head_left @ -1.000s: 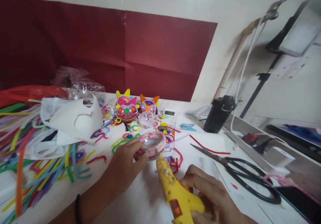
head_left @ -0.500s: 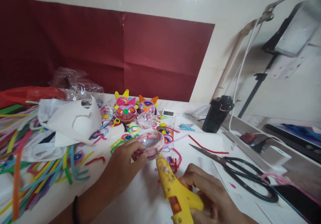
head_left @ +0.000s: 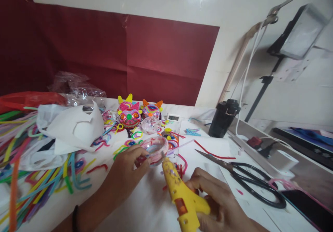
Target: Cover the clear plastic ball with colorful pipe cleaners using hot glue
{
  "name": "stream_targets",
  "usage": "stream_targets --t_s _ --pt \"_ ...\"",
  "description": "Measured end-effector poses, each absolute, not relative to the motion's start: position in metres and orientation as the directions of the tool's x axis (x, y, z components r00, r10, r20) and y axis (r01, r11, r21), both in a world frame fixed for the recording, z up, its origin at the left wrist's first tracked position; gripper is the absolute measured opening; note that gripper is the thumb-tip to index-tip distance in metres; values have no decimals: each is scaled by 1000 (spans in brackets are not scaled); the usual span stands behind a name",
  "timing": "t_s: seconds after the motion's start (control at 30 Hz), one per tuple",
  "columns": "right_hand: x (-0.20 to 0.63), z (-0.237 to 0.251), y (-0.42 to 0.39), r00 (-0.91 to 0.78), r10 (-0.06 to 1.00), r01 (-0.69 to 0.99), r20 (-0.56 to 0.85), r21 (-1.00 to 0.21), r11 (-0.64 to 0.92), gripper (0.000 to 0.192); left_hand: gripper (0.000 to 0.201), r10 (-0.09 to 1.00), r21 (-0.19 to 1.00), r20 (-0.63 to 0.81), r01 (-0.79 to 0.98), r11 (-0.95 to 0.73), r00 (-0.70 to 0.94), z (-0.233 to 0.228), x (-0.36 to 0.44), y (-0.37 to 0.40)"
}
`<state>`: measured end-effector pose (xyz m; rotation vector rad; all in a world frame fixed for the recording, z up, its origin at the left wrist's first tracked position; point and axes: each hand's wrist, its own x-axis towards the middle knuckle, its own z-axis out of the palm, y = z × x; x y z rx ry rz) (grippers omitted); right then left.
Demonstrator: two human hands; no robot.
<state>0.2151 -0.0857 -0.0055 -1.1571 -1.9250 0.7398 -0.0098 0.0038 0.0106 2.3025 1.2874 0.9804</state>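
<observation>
The yellow glue gun (head_left: pixel 182 194) runs off the bottom edge, its grip hidden under the right hand (head_left: pixel 221 204). The left hand (head_left: pixel 127 169) covers the near side of the clear bowl (head_left: pixel 155 148). The small clock (head_left: pixel 173 117) near the worktop's far edge is unreadable. Pipe cleaners (head_left: pixel 15 162) run past the left edge.

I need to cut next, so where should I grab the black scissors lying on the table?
Take the scissors by their black loop handles at the near right end, coming from the right. The blades point away to the left, and the loops lie flat and unobstructed on the table.
</observation>
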Motion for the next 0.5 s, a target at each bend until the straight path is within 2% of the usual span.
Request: stream_targets --t_s 0.3,0.5 --pt "212 -10 -82 -235 920 351 314 -855 381 13 15 836 556 414 627 -545 359 11 -10 3" --pt "215 -10 -82 -248 882 332 400 -820 466 13 18 840 572 416 618 -540 349 13 -10 4"
